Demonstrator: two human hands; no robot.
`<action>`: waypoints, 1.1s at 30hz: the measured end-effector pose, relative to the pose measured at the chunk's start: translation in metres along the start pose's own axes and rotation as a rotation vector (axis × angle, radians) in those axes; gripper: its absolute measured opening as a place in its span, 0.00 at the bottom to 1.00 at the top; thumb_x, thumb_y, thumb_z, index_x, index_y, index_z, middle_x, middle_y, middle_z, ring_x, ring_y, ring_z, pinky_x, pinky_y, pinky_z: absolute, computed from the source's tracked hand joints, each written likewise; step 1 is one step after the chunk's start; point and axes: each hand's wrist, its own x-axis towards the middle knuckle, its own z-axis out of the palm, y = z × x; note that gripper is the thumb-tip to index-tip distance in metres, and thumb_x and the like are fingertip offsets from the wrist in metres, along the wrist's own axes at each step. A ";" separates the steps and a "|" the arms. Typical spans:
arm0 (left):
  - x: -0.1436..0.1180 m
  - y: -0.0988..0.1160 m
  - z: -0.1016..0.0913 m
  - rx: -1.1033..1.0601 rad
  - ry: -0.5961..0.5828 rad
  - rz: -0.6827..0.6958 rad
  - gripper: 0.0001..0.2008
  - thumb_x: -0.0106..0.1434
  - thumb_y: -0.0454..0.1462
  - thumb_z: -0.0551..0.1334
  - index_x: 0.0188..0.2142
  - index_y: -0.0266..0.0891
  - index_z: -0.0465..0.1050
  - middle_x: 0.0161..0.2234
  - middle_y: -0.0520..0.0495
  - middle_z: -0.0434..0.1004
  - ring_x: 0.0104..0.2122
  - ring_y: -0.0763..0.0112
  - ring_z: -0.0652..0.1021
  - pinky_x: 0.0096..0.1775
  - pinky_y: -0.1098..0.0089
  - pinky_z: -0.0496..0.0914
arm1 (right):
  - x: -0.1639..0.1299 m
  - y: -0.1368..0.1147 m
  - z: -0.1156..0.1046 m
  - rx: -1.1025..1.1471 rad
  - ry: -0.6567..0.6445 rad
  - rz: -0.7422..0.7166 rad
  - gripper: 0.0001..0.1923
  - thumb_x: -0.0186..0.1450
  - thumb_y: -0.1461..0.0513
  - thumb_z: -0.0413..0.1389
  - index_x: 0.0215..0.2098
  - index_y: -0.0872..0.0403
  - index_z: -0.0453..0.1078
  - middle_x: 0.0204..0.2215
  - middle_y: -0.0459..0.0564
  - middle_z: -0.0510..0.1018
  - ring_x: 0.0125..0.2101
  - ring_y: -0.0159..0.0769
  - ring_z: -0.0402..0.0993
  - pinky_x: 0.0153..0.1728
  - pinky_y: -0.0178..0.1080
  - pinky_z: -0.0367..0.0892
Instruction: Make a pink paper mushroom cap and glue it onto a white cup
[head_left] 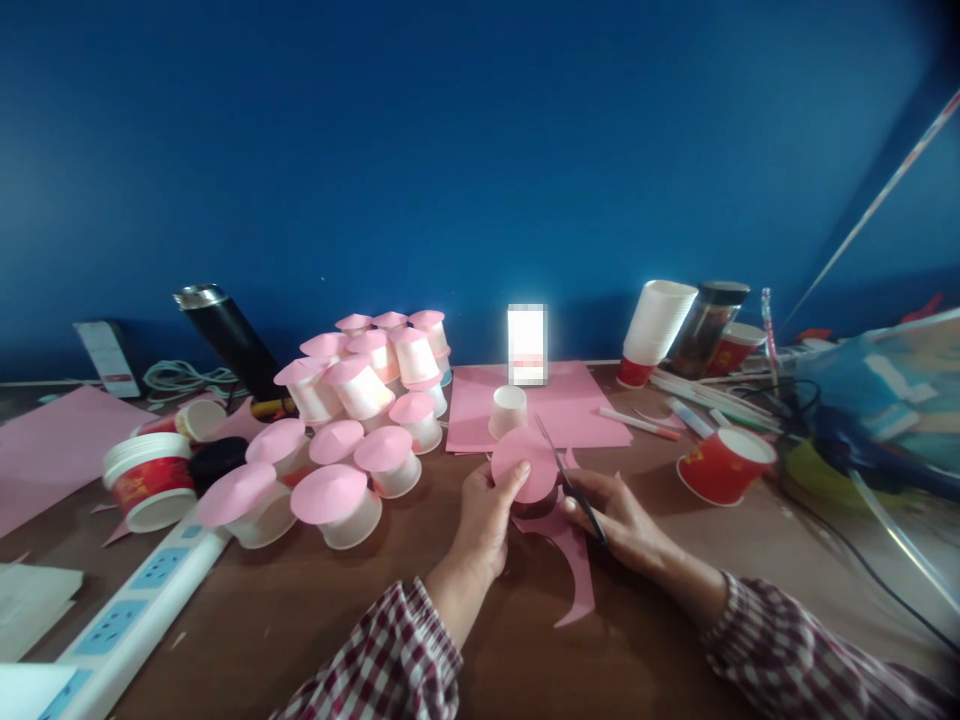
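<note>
A round pink paper disc (525,462) is pinched in my left hand (484,515), thumb across its face. My right hand (619,515) is closed around a pair of scissors (581,500) with dark handles, the blades pointing up beside the disc's right edge. A curved pink paper offcut (574,570) hangs or lies below the disc; I cannot tell whether it is still attached. Just behind the disc stands a small white paper cup (509,410). Pink paper sheets (585,400) lie flat on the table beyond it.
Several upturned cups with pink cone tops (336,500) crowd the left. A white power strip (142,590) runs along the front left. Stacked white cups (660,315) stand at the back right, with a red cup (726,465) nearer. A black flask (229,335) leans near the blue wall.
</note>
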 end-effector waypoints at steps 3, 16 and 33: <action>0.001 -0.001 -0.001 0.013 -0.001 0.001 0.20 0.50 0.43 0.68 0.36 0.27 0.74 0.30 0.38 0.78 0.29 0.64 0.76 0.33 0.66 0.70 | 0.000 -0.003 0.001 -0.002 0.000 0.007 0.24 0.59 0.51 0.58 0.48 0.59 0.70 0.35 0.53 0.78 0.37 0.42 0.72 0.37 0.39 0.68; 0.002 -0.003 -0.002 0.020 0.006 -0.007 0.21 0.49 0.44 0.68 0.36 0.27 0.74 0.30 0.37 0.78 0.29 0.64 0.77 0.34 0.66 0.70 | 0.000 -0.006 0.001 -0.010 -0.005 0.006 0.21 0.60 0.51 0.56 0.43 0.58 0.72 0.27 0.50 0.76 0.31 0.38 0.70 0.31 0.36 0.66; 0.003 0.000 -0.002 -0.003 0.012 -0.007 0.19 0.50 0.43 0.68 0.35 0.28 0.74 0.28 0.40 0.78 0.27 0.65 0.76 0.32 0.66 0.70 | -0.001 -0.005 0.004 0.049 0.037 0.096 0.25 0.57 0.49 0.59 0.43 0.61 0.69 0.18 0.42 0.64 0.19 0.26 0.57 0.18 0.31 0.58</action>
